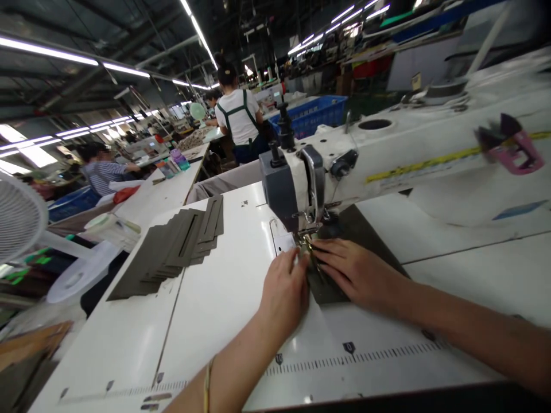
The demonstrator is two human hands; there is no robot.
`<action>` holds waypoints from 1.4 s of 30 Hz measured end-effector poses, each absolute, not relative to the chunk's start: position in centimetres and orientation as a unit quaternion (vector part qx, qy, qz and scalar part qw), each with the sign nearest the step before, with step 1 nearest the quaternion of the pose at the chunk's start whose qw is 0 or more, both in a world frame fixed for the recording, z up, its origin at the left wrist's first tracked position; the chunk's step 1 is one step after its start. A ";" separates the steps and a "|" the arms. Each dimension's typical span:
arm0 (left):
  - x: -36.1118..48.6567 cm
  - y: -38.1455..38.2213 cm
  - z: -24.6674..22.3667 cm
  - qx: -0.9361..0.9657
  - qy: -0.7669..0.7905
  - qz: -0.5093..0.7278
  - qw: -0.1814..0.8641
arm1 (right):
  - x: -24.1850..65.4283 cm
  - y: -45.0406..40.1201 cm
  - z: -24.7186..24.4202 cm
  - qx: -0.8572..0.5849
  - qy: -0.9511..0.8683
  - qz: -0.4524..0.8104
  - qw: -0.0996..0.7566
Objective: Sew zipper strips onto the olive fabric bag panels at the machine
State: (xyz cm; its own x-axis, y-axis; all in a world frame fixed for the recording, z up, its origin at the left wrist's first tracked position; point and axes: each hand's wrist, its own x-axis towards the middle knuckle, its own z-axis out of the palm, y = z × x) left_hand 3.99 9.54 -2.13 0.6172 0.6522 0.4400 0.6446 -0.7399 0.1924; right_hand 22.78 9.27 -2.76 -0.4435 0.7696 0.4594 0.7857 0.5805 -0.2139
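On the left I have a fanned pile of slotted dark pieces (166,252) on the white table (224,287), finished or waiting, I can't tell. My left hand (284,287) curls at the left edge of a dark panel (360,226), pinching or merely pressing, I can't tell. That panel lies beneath the sewing machine (282,189), apparently part-sewn, my right hand (365,275) flat across it, fingers slightly apart.

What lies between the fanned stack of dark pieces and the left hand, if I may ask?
Only a stretch of white tabletop separates the fanned stack from the left hand, as the head view shows.
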 end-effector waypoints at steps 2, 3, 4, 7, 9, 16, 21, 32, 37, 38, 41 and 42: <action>3.9 9.5 -2.4 0.903 0.341 0.261 -0.001 | 22.9 8.2 -3.2 -0.406 -0.869 -0.036 0.281; 3.9 9.5 -2.5 0.908 0.328 0.260 -0.005 | 22.9 7.9 -3.4 -0.404 -0.870 -0.042 0.280; 3.9 9.5 -2.5 0.912 0.318 0.257 -0.011 | 22.8 7.7 -3.5 -0.407 -0.869 -0.046 0.276; 4.0 9.7 -2.2 0.920 0.306 0.242 -0.031 | 22.6 7.9 -3.7 -0.413 -0.870 -0.064 0.263; 4.1 9.8 -1.9 0.925 0.300 0.231 -0.041 | 22.5 8.1 -3.5 -0.414 -0.870 -0.076 0.257; 4.3 11.1 -1.6 0.929 0.288 0.228 -0.044 | 22.6 9.5 -3.0 -0.392 -0.879 -0.078 0.259; 4.1 11.5 -1.4 0.923 0.307 0.230 -0.045 | 22.9 8.5 -2.6 -0.386 -0.884 -0.045 0.260; 3.7 9.3 -2.4 0.917 0.284 0.266 -0.090 | 22.3 7.2 -4.7 -0.380 -0.853 -0.212 0.288; 4.0 10.5 -2.4 0.917 0.256 0.281 -0.124 | 21.9 8.2 -5.6 -0.383 -0.840 -0.227 0.309; 4.0 10.7 -2.4 0.914 0.253 0.290 -0.128 | 21.9 8.4 -5.8 -0.382 -0.839 -0.227 0.314; 4.2 11.2 -2.2 0.914 0.242 0.296 -0.137 | 21.8 9.1 -6.2 -0.377 -0.842 -0.222 0.316; 4.3 11.4 -2.0 0.914 0.241 0.297 -0.137 | 21.8 9.4 -6.1 -0.377 -0.844 -0.218 0.312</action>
